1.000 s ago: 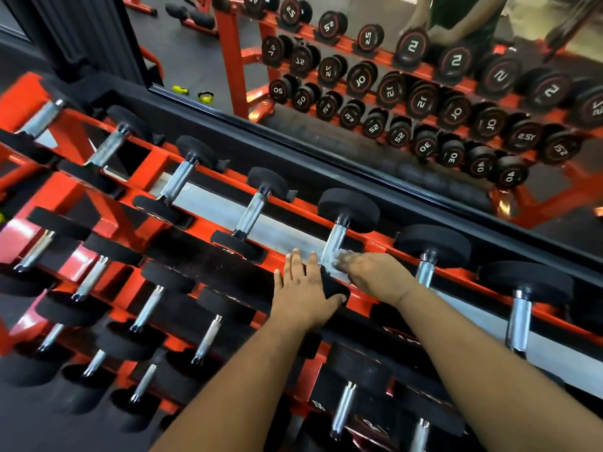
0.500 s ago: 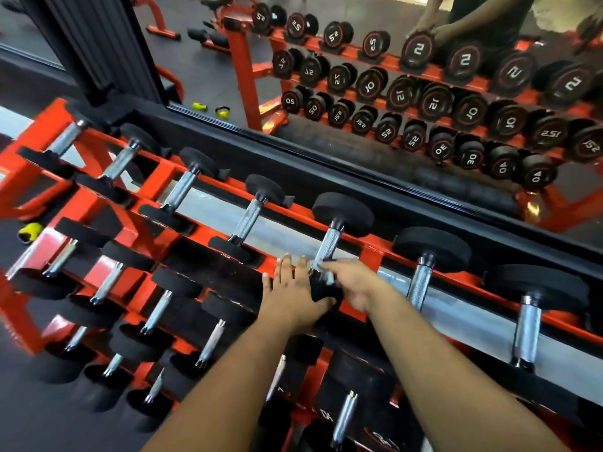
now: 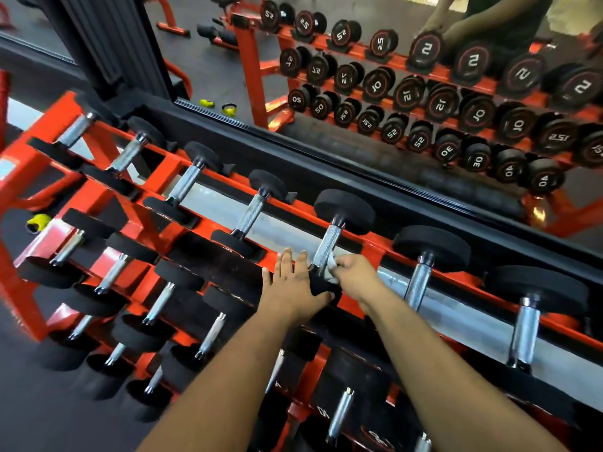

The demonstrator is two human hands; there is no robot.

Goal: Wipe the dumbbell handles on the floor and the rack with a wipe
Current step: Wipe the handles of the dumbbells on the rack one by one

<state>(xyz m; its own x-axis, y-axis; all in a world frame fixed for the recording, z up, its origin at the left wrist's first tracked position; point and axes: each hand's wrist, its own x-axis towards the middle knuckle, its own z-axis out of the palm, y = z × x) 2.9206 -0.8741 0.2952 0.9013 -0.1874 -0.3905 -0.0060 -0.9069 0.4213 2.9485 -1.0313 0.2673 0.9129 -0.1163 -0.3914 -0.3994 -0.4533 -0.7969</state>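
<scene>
A red three-tier rack [image 3: 365,246] holds several black dumbbells with knurled steel handles. My right hand [image 3: 357,277] pinches a small white wipe [image 3: 330,267] against the lower end of one top-row dumbbell handle [image 3: 326,247]. My left hand [image 3: 290,287] lies flat with straight fingers on that dumbbell's near black head [image 3: 321,288], partly covering it. The far head [image 3: 344,210] of the same dumbbell sits against the rack's back rail.
A wall mirror [image 3: 359,102] behind the rack reflects the dumbbell rows and a person's arms. More dumbbells fill the lower tiers, such as one lower-tier handle [image 3: 212,336]. Yellow objects [image 3: 38,221] lie on the dark floor at left.
My right hand has slid down the handle toward the near head, and the white wipe now shows at its fingertips. The left hand stays on the head. The camera view shifted right.
</scene>
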